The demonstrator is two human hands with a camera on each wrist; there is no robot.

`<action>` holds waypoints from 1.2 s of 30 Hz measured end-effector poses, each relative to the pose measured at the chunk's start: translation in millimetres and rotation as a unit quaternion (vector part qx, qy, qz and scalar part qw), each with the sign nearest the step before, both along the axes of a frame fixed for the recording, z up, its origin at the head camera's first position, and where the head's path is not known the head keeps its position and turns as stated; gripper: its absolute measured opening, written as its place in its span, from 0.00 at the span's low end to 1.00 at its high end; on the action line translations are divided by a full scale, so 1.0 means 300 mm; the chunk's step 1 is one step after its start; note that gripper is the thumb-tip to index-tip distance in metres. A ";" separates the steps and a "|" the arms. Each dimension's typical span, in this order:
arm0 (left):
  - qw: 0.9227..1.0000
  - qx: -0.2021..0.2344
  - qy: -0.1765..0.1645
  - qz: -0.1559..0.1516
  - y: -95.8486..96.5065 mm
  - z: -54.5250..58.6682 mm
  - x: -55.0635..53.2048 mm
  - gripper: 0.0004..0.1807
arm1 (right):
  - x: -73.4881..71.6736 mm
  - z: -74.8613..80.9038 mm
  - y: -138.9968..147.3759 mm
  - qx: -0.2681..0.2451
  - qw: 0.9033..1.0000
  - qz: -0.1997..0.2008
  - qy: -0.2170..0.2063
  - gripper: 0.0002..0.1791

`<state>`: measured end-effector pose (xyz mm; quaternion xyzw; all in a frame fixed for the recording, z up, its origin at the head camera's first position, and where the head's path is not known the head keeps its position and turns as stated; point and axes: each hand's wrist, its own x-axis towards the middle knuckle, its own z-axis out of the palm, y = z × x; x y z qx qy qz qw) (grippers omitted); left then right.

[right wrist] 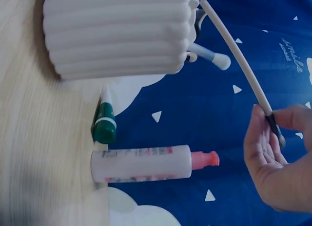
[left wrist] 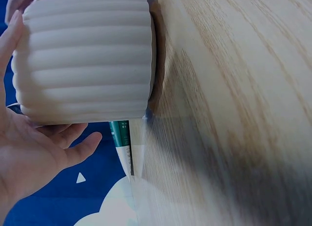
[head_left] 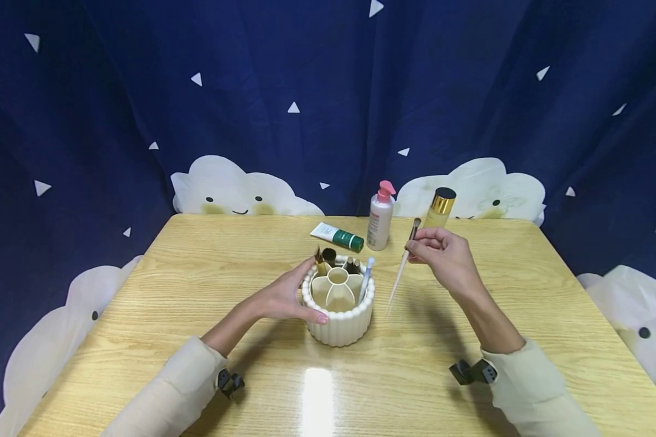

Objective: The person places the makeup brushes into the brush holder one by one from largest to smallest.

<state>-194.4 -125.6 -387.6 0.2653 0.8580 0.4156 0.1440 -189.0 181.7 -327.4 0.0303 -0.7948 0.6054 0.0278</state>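
A cream ribbed round makeup organizer (head_left: 339, 331) with petal-shaped compartments stands on the table. My left hand (head_left: 281, 297) holds its left side, thumb along the front rim and fingers around the back. My right hand (head_left: 445, 255) pinches a slim makeup brush (head_left: 402, 267) near its dark bristle end, to the right of the organizer. The brush's pale handle slants down and left, its tip beside the organizer wall. Inside the organizer, a light blue brush (head_left: 367, 274) leans at the right, and several dark and gold items (head_left: 329, 256) fill the back compartments.
Behind the organizer a green and white tube (head_left: 339, 236) lies on its side. A pink-topped pump bottle (head_left: 379, 224) stands next to it. Beyond my right hand is a bottle with a gold and black cap (head_left: 442, 203). A navy curtain (head_left: 306, 60) hangs behind the wooden table (head_left: 208, 255).
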 end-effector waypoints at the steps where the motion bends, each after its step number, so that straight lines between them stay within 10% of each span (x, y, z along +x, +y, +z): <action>1: 1.000 -0.001 -0.002 0.000 0.000 0.000 0.000 0.70 | 0.000 0.003 -0.004 -0.016 1.000 -0.006 0.008 0.15; 11: 1.000 0.004 -0.002 -0.004 0.002 0.000 -0.003 0.70 | 0.007 -0.003 -0.042 -0.141 0.987 -0.010 0.078 0.05; 20: 1.000 0.010 -0.002 -0.005 0.001 0.001 -0.003 0.70 | 0.018 -0.040 -0.084 -0.042 0.991 0.005 0.126 0.11; 36: 1.000 -0.010 -0.012 0.004 0.000 0.003 -0.003 0.70 | 0.024 -0.083 -0.111 0.001 0.996 0.038 0.078 0.10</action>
